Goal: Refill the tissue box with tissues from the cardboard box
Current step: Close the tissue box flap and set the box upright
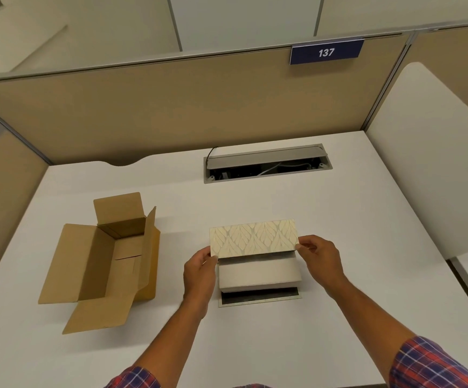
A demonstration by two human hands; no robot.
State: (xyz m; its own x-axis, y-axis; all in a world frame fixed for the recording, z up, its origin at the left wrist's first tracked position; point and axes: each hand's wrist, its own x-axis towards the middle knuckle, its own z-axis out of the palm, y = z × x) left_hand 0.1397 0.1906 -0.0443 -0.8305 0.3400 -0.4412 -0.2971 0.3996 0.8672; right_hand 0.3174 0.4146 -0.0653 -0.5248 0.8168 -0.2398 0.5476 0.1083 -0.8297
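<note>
A cream tissue box with a leaf pattern sits in the middle of the white desk. Its patterned lid [252, 237] is lifted up on its far edge. My left hand [199, 271] pinches the lid's lower left corner and my right hand [321, 254] pinches its lower right corner. Under the lid lies a stack of white tissues [259, 271] over the box's base [259, 298], whose dark inside shows at the near edge. The brown cardboard box [104, 264] stands to the left with its flaps spread; its inside looks bare.
A recessed cable tray [266, 163] with its grey flap raised sits at the desk's back. Tan partition walls close the back and left, with a blue sign reading 137 [326, 52]. A white divider panel [428, 163] stands at the right edge.
</note>
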